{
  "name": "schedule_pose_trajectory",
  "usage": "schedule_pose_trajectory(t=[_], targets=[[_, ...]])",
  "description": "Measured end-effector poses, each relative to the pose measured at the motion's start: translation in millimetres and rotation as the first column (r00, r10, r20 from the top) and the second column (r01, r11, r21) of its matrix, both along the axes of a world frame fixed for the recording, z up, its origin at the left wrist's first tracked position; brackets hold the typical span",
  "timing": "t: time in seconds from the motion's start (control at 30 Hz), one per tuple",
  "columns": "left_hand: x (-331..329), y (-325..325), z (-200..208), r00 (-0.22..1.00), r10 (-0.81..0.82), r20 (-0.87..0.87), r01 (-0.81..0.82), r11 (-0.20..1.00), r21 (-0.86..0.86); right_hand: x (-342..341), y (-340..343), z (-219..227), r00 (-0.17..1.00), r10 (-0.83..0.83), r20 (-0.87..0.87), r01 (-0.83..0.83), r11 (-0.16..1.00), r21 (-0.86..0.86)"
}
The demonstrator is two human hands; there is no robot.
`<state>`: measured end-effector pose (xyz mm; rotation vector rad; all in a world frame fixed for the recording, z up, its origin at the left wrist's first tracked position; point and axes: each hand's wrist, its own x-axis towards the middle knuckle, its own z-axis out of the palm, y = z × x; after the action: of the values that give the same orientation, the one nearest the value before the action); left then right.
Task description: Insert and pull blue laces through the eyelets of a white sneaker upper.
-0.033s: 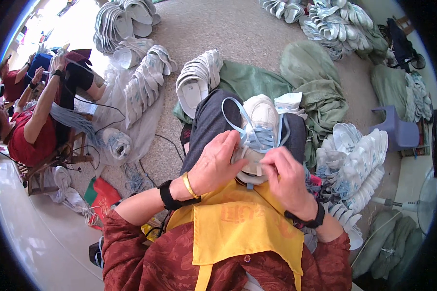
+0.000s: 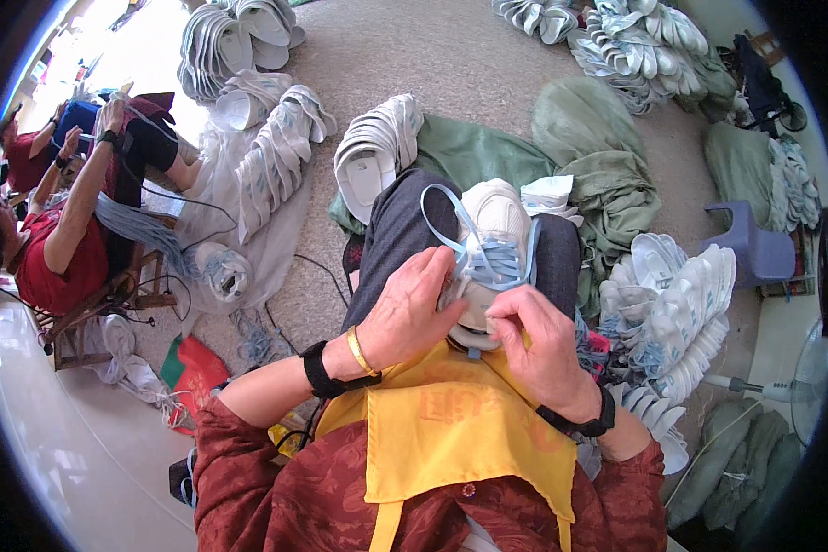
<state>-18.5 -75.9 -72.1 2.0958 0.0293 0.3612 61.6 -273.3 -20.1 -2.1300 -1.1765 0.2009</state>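
- A white shoe (image 2: 492, 204) is resting on the lap, between the two dark trouser legs (image 2: 397, 225), its toe pointing toward the knees and its heel sitting by the far edge of the yellow apron (image 2: 460, 423).
- The left hand (image 2: 403, 308) is bracing the shoe's left side; its fingers are lying close together, the thumb standing apart over the opening. Whether they are pinching any lace I cannot tell.
- The right hand (image 2: 545, 354) is hovering over the opening's right side, thumb and forefinger drawing together, the other fingers curling under. What, if anything, is between those tips I cannot tell.
- Since the earlier picture the right hand has been shifting slightly down and inward, while the left is staying put.
- The pale blue lace (image 2: 499, 264) is now running closer along the shoe's right side, where it was bowing outward; less slack is showing there, so that side is looking neater.
- A tall lace loop (image 2: 425, 210) is still standing loose on the left, so the two sides are looking uneven.
- Nested white shoes (image 2: 368, 175) are lying beyond the left knee, at the near-left edge of a green cloth (image 2: 474, 143).
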Motion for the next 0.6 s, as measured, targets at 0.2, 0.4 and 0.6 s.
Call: schedule_pose_trajectory(t=[0.2, 0.4, 0.6], targets=[[0.6, -2.2, -12.1, 1.000, 0.024, 0.016, -0.024, 0.999, 0.036, 11.2, 15.8, -18.4, 0.995, 0.004, -0.097, 0.002, 0.998, 0.056], [3.6, -0.6, -13.8, 0.998, 0.026, 0.055, -0.026, 1.000, 0.006, 9.7, 35.7, -40.0, 0.980, 0.039, 0.198, -0.025, 0.997, -0.070], [0.4, -0.5, -14.1, 0.998, 0.055, 0.006, -0.054, 0.998, -0.032, 5.9, 37.6, -33.8, 0.982, -0.015, 0.188, 0.049, 0.983, -0.178]])
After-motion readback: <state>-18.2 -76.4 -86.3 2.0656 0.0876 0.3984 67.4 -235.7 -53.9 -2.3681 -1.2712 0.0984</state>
